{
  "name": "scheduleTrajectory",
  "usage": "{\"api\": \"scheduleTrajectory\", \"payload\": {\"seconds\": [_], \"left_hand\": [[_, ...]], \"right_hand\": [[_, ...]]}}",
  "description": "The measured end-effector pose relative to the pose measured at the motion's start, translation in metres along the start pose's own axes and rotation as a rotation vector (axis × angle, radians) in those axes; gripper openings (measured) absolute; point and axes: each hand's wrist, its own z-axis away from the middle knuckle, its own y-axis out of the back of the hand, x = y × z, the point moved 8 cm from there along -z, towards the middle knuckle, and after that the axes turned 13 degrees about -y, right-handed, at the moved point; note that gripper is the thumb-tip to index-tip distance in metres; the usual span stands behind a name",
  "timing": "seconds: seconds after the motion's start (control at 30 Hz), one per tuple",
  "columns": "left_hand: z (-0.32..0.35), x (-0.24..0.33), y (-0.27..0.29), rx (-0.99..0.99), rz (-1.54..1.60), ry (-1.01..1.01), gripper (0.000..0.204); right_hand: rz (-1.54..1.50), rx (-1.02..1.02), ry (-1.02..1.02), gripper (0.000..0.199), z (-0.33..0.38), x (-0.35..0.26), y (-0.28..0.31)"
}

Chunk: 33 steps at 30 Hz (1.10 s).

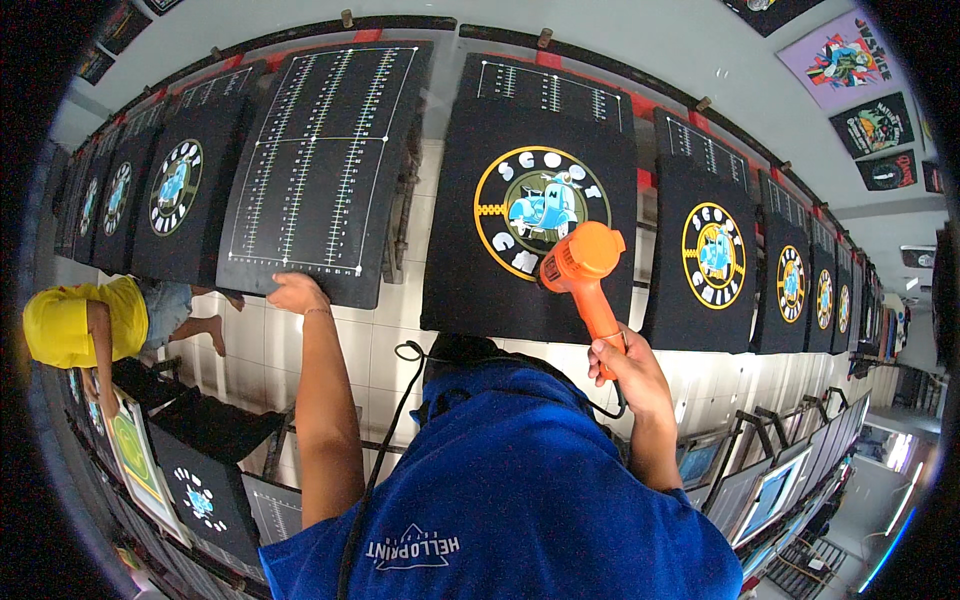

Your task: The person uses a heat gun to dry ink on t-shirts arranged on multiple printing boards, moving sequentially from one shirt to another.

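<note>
My right hand [632, 372] is wrapped around the handle of an orange heat gun [590, 265]. Its barrel is over the lower right of a round scooter print [530, 208]. That print is on a black T-shirt [465, 300] stretched over a board in front of me. To the left, a bare black printing board [330, 180] carries white ruler marks and a white outline. My left hand [300, 294] is at its near edge, fingers curled against the corner area, some fingertips hidden. A black cord [372, 470] runs across my left side.
More shirts with the scooter print sit on boards to the left and right [714, 257]. At the lower left, a person in a yellow shirt [90, 322] holds a framed screen [140, 450]. Another row of boards and frames [775, 493] stands at the lower right.
</note>
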Motion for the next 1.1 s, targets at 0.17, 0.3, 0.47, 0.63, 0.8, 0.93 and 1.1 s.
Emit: {"api": "scheduleTrajectory", "payload": {"seconds": [0.17, 0.3, 0.47, 0.63, 0.8, 0.93, 1.1], "left_hand": [[-0.004, -0.007, -0.001, 0.015, 0.076, 0.014, 0.057], [0.010, 0.015, 0.004, 0.000, 0.106, 0.002, 0.058], [-0.020, -0.036, -0.014, -0.043, 0.270, 0.029, 0.060], [0.002, 0.031, 0.015, -0.219, 0.178, -0.079, 0.059], [0.016, 0.097, 0.003, -0.183, 0.004, -0.767, 0.047], [0.086, 0.163, -0.044, -0.686, 0.304, -0.938, 0.034], [0.181, 0.201, -0.083, -1.098, 0.337, -1.257, 0.035]], "right_hand": [[-0.023, 0.004, -0.007, 0.028, 0.002, 0.004, 0.003], [-0.076, 0.021, 0.008, 0.034, 0.005, 0.010, 0.005], [-0.134, 0.025, 0.006, 0.037, 0.004, 0.018, -0.001], [-0.213, 0.084, -0.034, 0.032, 0.006, 0.040, -0.008], [-0.256, 0.173, -0.049, 0.035, 0.007, 0.042, -0.023], [-0.292, 0.251, -0.029, 0.033, 0.012, 0.032, -0.039], [-0.353, 0.338, -0.014, 0.039, 0.016, 0.036, -0.051]]}}
